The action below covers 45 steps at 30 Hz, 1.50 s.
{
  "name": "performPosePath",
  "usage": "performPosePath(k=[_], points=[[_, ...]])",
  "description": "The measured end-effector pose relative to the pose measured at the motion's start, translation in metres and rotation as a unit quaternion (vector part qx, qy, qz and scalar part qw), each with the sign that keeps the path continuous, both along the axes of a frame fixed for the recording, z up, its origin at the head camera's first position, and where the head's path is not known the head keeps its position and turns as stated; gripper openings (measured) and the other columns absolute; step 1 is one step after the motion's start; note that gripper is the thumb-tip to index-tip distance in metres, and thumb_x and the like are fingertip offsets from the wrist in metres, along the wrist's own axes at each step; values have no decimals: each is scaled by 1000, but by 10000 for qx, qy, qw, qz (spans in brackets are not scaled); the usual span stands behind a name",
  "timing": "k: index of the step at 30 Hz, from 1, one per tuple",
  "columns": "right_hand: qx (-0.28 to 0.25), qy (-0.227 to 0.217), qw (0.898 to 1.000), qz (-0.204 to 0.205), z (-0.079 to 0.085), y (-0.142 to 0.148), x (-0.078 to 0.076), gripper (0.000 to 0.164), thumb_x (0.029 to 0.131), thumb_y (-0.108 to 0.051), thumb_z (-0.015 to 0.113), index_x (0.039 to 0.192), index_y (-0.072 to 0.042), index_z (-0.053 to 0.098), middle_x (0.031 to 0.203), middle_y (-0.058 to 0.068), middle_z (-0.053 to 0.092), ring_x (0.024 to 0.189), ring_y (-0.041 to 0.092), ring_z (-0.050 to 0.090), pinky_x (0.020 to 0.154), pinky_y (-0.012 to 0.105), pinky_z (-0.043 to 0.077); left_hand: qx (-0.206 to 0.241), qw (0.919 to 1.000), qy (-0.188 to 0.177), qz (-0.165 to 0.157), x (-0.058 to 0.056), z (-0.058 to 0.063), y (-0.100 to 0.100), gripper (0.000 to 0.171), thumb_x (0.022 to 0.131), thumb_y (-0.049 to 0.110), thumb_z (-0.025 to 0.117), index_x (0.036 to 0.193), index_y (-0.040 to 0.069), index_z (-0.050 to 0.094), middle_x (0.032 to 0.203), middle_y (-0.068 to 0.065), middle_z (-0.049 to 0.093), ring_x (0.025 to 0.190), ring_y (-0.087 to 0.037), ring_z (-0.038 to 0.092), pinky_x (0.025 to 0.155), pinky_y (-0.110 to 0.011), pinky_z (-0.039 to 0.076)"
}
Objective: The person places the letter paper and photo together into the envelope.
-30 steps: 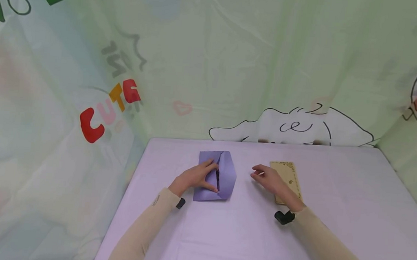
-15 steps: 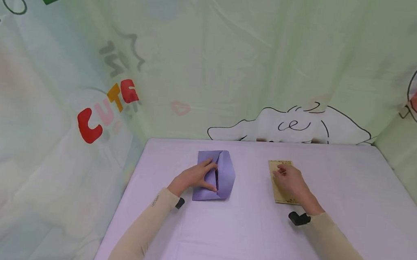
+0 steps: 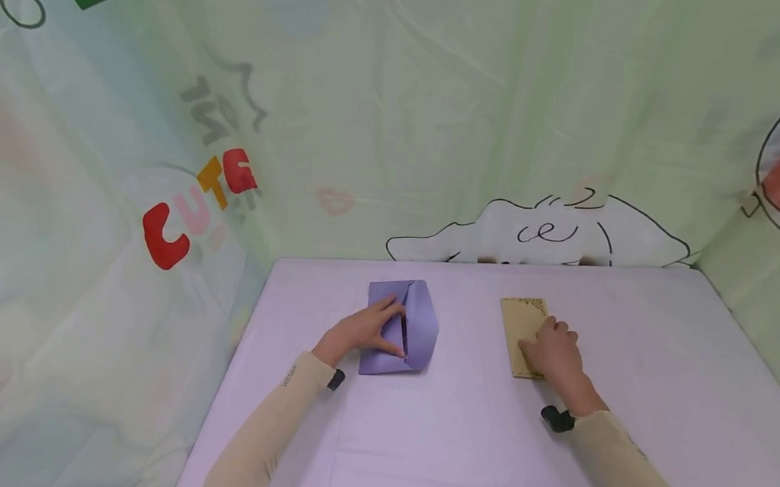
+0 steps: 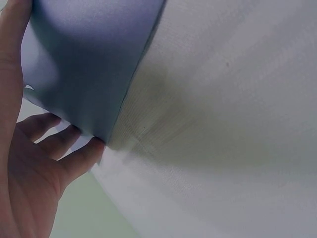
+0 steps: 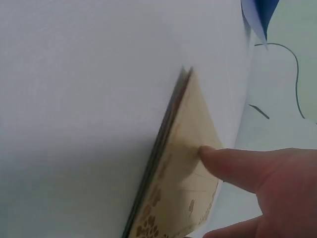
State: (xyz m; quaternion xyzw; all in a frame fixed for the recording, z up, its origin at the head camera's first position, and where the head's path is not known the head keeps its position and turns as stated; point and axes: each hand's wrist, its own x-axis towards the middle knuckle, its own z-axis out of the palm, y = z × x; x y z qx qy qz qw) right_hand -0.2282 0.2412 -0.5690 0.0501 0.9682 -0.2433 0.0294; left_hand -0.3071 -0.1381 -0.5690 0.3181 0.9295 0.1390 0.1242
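Note:
A purple paper envelope (image 3: 421,330) lies on the table, its pointed flap turned to the right and its mouth gaping as a dark slit. My left hand (image 3: 364,330) holds its body, thumb and fingertips spread along the slit. In the left wrist view the fingertips (image 4: 96,144) meet the edge of the envelope (image 4: 84,64). To the right lies a tan card (image 3: 519,326) with a brown ornamental border; its edge shows layers in the right wrist view. My right hand (image 3: 557,358) grips it, thumb (image 5: 213,157) on the face, fingers at the right edge and partly hidden.
Both things are on a table (image 3: 415,444) with a pale lilac cover. A printed curtain (image 3: 399,122) hangs behind the table and along its sides. Black wrist cameras sit under both sleeves, such as the right camera (image 3: 558,419).
My right hand has moved from the gap between envelope and card, over the card, to its right edge and taken hold of it. My left hand stays on the envelope.

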Motion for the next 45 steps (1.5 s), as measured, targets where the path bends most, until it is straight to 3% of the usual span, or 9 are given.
performPosePath(k=[4,7,13,18,24,28,38,45], points=[[150,-112,9998,16,0,0,-2,87,94,-27,66,140,28,16,126,55,32,116,71,36,91,70,42,-38,10000,-11,-6,-1,-3,0,84,74,68,77,139,27,43,164,-21,25,148,-36,37,116,-46,40],[-133,-393,9991,-83,2,5,-8,103,93,-29,68,146,23,-2,135,56,21,124,72,27,95,72,38,-84,9999,-50,40,-1,-3,0,85,73,68,77,139,28,43,165,-19,25,149,-35,35,116,-46,39],[-766,-872,9928,-296,7,19,-19,113,86,-36,76,147,18,-4,133,52,22,120,66,28,96,69,37,-152,9998,-75,86,-2,-2,0,84,74,69,76,139,30,42,166,-17,23,149,-34,35,116,-46,40],[-1053,-1086,9874,-473,7,28,-22,100,88,-34,74,144,17,9,129,46,33,116,60,36,93,65,41,-129,9998,-93,69,-1,-1,0,83,74,68,77,139,30,42,166,-17,23,149,-34,36,116,-45,40],[-1344,-1040,9850,-303,8,36,-21,62,96,-23,62,131,21,34,114,36,51,96,39,53,79,46,48,-97,9999,-73,95,1,0,0,84,73,67,78,138,29,43,165,-16,25,148,-33,38,115,-45,41],[-1442,-936,9844,-378,5,42,-22,45,102,-17,51,127,20,46,112,33,56,93,35,56,75,38,49,-82,9999,-86,95,1,0,1,84,73,67,78,139,29,43,165,-16,25,148,-33,37,115,-45,40],[-1486,-760,9852,-396,-4,52,-27,42,105,-14,44,130,19,51,117,33,60,96,34,59,75,36,51,-28,9999,-101,82,-1,-1,0,83,73,67,78,138,29,43,165,-17,25,147,-35,38,115,-46,40],[-1752,-594,9825,-228,6,52,-28,44,106,-16,43,133,18,49,123,34,58,100,35,61,77,36,53,-94,9999,-78,70,-2,-2,1,84,73,69,77,138,30,42,165,-17,25,149,-34,36,116,-45,39]])
